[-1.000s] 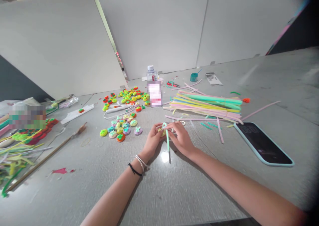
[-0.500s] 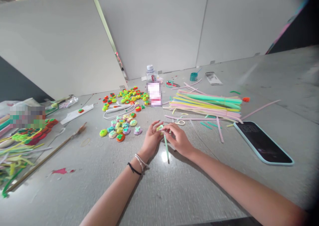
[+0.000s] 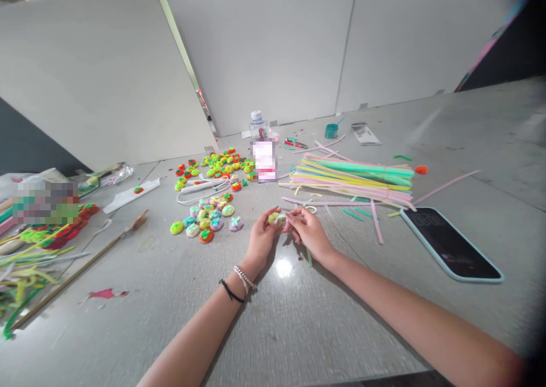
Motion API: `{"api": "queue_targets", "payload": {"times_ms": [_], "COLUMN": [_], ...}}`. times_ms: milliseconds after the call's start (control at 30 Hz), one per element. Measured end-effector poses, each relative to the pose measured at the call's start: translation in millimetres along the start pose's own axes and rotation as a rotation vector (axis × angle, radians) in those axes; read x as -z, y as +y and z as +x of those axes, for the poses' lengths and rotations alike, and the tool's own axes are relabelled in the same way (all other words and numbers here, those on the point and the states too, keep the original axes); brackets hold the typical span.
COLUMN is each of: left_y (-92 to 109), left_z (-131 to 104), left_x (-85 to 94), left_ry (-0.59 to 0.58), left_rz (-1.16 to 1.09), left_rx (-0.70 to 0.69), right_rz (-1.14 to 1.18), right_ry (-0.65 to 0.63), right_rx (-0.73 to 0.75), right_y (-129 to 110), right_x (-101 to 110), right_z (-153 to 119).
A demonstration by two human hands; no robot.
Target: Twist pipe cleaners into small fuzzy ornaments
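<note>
Both hands work close together, just in front of the left end of the big stem bundle (image 3: 354,177), which serves as landmark: the left hand (image 3: 261,236) is closed in a small pinch on a yellow piece (image 3: 275,219), and the right hand (image 3: 313,233) pinches a pale green stem (image 3: 309,256) whose free end shows below the palm. Beneath everything spreads the grey table (image 3: 256,330). To the right of the bundle and nearer the person lies a phone (image 3: 452,245); beyond its left end stands a bottle (image 3: 258,127). Left of the bundle sit 2 groups of small pieces, a red-and-yellow heap (image 3: 228,161) and a pastel cluster (image 3: 205,224). Loose pink stems (image 3: 377,222) and green offcuts (image 3: 352,215) lie at the bundle's near side, and 1 pale loop (image 3: 313,209) just behind the right hand could snag a swinging tail. The green stem looks light, fuzzy and springy, likely to keep a bend; gripping it near the yellow piece should give most control. That piece seems soft and easily squashed, so its rim suits a gentle fingertip hold.
</note>
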State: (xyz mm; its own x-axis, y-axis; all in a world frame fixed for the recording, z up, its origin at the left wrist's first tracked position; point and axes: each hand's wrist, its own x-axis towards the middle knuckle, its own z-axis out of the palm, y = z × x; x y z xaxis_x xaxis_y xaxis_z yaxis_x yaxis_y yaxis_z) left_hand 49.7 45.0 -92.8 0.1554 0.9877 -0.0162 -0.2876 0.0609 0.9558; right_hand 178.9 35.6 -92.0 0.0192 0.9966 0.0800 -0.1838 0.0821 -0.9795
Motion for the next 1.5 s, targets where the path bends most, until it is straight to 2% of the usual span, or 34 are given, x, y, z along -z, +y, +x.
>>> {"api": "queue_targets", "payload": {"times_ms": [100, 167, 267, 433, 567, 800, 1067, 1267, 1500], "left_y": [0.5, 1.3, 1.8, 1.3, 1.6, 5.8, 8.2, 8.9, 5.8], "left_z": [-0.9, -1.0, -0.5, 0.3, -0.5, -3.3, -7.8, -5.5, -3.8], "left_x": [-0.6, -0.2, 1.3, 3.7, 3.6, -0.9, -3.3, -3.1, -1.2], "left_ry": [0.014, 0.017, 0.012, 0.001, -0.021, -0.070, -0.110, -0.043, -0.080], "left_rz": [0.046, 0.075, 0.122, 0.166, 0.123, -0.155, -0.080, -0.107, -0.072], "left_rx": [-0.055, -0.101, -0.148, -0.171, -0.139, -0.035, 0.020, 0.032, 0.012], "right_rz": [-0.013, -0.015, -0.023, -0.115, -0.219, -0.363, -0.474, -0.527, -0.618], "right_ry": [0.075, 0.076, 0.033, -0.076, -0.093, -0.079, -0.147, -0.046, -0.036], "right_rx": [-0.027, -0.043, -0.030, 0.085, 0.144, 0.258, 0.313, 0.336, 0.341], "right_y": [0.0, -0.7, -3.6, -7.3, -7.5, -5.3, -6.8, -3.0, -4.7], "right_x": [1.0, 0.9, 0.3, 0.5, 0.5, 1.3, -0.7, 1.3, 3.5], "right_z": [0.0, -0.1, -1.0, -4.3, -6.5, -8.2, -10.8, -9.5, -9.3]}}
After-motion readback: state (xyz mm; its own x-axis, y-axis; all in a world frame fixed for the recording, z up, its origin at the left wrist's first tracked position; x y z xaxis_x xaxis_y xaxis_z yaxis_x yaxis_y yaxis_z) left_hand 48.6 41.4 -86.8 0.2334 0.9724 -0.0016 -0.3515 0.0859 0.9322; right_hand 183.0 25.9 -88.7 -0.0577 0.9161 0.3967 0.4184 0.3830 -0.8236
